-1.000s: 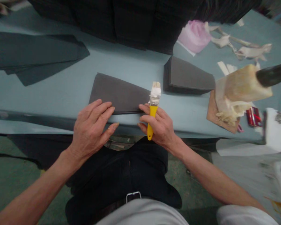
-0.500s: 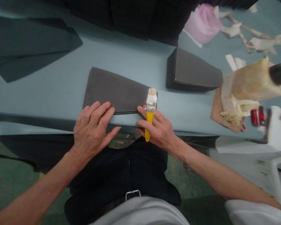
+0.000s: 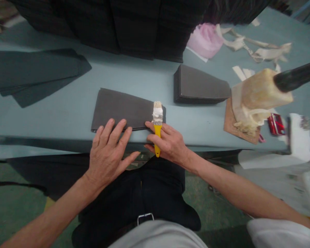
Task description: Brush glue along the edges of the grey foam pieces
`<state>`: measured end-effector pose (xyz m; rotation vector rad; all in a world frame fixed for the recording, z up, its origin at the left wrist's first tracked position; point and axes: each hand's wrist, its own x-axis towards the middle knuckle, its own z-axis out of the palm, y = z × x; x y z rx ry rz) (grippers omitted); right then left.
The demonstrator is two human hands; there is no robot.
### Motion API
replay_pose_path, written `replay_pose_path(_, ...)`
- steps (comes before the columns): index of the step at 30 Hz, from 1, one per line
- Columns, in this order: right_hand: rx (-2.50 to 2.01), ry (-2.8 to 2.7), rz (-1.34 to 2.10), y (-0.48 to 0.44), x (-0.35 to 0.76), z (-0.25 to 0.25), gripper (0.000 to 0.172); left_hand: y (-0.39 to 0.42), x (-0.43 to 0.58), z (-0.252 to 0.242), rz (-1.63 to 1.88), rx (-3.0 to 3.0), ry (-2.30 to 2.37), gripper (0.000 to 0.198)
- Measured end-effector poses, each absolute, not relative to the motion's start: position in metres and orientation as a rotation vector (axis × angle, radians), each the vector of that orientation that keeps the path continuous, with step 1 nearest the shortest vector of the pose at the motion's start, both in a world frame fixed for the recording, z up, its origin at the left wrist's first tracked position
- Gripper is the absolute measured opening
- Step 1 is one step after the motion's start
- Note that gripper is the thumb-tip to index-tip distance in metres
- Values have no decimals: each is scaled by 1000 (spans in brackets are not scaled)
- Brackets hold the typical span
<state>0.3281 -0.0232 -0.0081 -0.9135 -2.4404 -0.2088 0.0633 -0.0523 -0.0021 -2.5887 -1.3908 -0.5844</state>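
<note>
A tapered dark grey fabric piece [image 3: 124, 108], apparently layered, lies flat near the table's front edge. My left hand [image 3: 110, 150] has its fingers spread over the piece's lower left edge, the thumb stretched out to the side. In my right hand [image 3: 170, 143] is a brush [image 3: 157, 129] with a yellow handle; its bristles are coated in white paste and point away from me. The brush lies across the narrow right end of the fabric piece, and my right fingertips touch the piece's lower edge.
A neat stack of tapered grey pieces [image 3: 204, 84] stands to the right. Beyond it are a paste-smeared container [image 3: 266, 89] on a brown board [image 3: 228, 120], a red box [image 3: 276, 124] and pink cloth [image 3: 205, 39]. Dark fabric [image 3: 41, 69] lies left; tall black stacks [image 3: 134, 27] line the back.
My left hand has shifted slightly right along the fabric's edge, its fingers spreading more. The right hand still holds the brush. The whole view has shifted a little.
</note>
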Motion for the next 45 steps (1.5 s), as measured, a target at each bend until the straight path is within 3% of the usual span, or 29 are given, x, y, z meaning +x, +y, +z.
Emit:
replay_pose_path(12,-908,-2385,-188,-21,325,-1,28,-46,79,13,-523,-2584,-1434,69)
replay_pose_path(20,-940,-2400,-113,-23,326,-1,23,-47,93,4,-358,-2704,-1510,93)
replay_pose_path(26,-916,-2367,-132,-22,326,2,22,-46,93,14,-281,-2697,-1503,82)
replay_pose_path(45,-949,-2418,-120,-26,325,5,16,-47,59,9,-441,-2668,-1715,92)
